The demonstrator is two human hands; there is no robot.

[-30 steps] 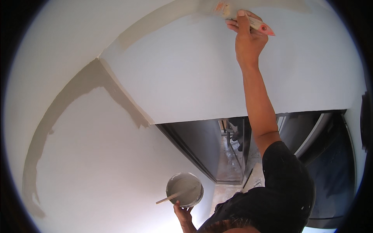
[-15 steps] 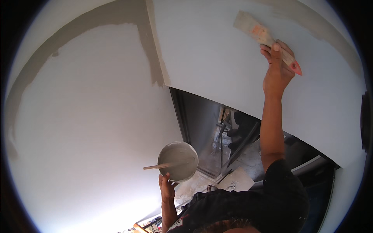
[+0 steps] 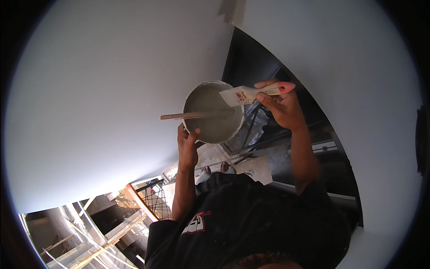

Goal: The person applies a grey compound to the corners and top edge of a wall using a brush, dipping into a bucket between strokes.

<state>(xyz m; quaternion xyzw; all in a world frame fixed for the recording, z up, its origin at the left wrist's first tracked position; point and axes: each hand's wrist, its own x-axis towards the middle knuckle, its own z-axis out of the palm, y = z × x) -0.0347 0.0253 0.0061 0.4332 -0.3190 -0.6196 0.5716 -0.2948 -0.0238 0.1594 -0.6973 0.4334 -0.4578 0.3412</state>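
My left hand [image 3: 187, 145] grips the lower left rim of a round bucket [image 3: 216, 82], thumb over the edge. Smooth grey paste [image 3: 206, 101] fills part of it. A wooden stick [image 3: 181, 116] lies across the paste, one end jutting out past the left rim. In my right hand [image 3: 286, 110] is a flat paintbrush [image 3: 245, 95] with a pale handle and a red tip. The brush is level, its bristles over the bucket's right side; whether they touch the paste I cannot tell.
A white wall [image 3: 107, 103] rises on the left and a white panel [image 3: 358, 80] on the right, with a grey-brown coated strip [image 3: 227, 8] at their corner. Dark framing [image 3: 251, 54] and an opening lie between. Wooden planks [image 3: 112, 235] and an orange post [image 3: 142, 201] are lower left.
My right hand has brought the brush down and left from the upper panel to the bucket. The view has tilted downward, and the bucket sits higher in it.
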